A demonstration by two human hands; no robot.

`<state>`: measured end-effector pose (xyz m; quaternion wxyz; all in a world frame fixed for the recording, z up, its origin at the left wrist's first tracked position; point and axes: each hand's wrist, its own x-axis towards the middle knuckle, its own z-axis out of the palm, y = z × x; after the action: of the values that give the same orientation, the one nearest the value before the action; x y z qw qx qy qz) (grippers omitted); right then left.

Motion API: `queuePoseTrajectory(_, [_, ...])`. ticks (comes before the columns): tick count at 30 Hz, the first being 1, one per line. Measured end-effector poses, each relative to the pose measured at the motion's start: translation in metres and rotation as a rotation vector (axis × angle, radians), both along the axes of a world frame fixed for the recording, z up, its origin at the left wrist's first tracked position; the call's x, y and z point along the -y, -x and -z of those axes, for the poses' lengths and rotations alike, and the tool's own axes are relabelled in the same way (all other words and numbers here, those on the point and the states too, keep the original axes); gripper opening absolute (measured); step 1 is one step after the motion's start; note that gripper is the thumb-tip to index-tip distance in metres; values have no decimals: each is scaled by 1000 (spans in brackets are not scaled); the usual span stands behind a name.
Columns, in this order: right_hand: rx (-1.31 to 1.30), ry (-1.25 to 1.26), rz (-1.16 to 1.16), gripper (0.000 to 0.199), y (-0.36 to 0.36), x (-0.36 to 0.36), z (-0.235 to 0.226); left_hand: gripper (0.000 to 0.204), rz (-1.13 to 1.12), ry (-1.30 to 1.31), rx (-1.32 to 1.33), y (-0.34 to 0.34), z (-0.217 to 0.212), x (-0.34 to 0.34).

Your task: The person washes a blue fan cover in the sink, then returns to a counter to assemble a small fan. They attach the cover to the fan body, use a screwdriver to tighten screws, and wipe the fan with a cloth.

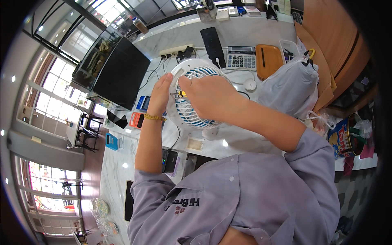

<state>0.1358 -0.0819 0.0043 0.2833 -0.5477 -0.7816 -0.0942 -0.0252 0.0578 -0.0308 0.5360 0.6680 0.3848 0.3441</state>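
A small white desk fan [188,113] with a round grille and blue blades stands tilted on the marble counter before me. My left hand [162,92] grips its left rim, fingers along the outer edge and thumb side toward the grille. Across the front of the grille, my right hand [210,96] is closed around a screwdriver [182,94] with a yellow and black handle. Its thin metal shaft points left, toward the fan's rim; the tip is hard to make out. Most of the handle and the grille's middle are hidden behind my right hand.
Behind the fan lie a black phone [213,45] on a cable, a calculator [241,60] and a wooden tray [268,61]. A power strip [176,50] with plugs sits behind left, near a black screen [121,73]. A stuffed plastic bag [288,87] and blue tin [341,139] stand right.
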Motion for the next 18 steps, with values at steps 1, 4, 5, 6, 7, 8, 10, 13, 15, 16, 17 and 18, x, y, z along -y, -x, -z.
queuePoseTrajectory(1, [32, 48, 14, 30, -1, -1, -2, 48, 8, 3, 14, 1, -1, 1])
queuePoseTrajectory(4, [76, 174, -84, 30, -2, 0, -10, 47, 30, 5, 20, 3, -4, 4])
queuePoseTrajectory(5, [72, 130, -70, 29, -1, 1, -8, 47, 43, 1, -5, 0, -6, 6])
queuePoseTrajectory(6, [68, 85, -57, 29, 0, 1, -5, 47, 57, -3, -29, -2, -8, 7])
queuePoseTrajectory(7, [64, 41, -43, 29, 1, 2, -3, 48, 65, -8, -49, -3, -9, 9])
queuePoseTrajectory(8, [9, -84, -74, 26, 1, 4, -1, 48, 69, -16, -70, -2, -11, 11])
queuePoseTrajectory(10, [-51, -225, -117, 25, 0, 7, 1, 49, 68, 6, -62, -1, -10, 10])
queuePoseTrajectory(13, [32, -56, -127, 26, -5, 9, -4, 50, 73, 52, 2, -1, -6, 8])
queuePoseTrajectory(15, [42, 9, -94, 27, -8, 12, -4, 50, 93, 20, 8, 0, -6, 9])
queuePoseTrajectory(16, [47, 42, -77, 27, -8, 14, -4, 50, 91, 31, 10, 0, -8, 12])
queuePoseTrajectory(17, [11, 40, -37, 28, -9, 14, -2, 50, 94, 42, 14, -3, -11, 17])
queuePoseTrajectory(18, [-26, 39, 3, 28, -8, 14, 1, 50, 98, 54, 16, -6, -15, 21])
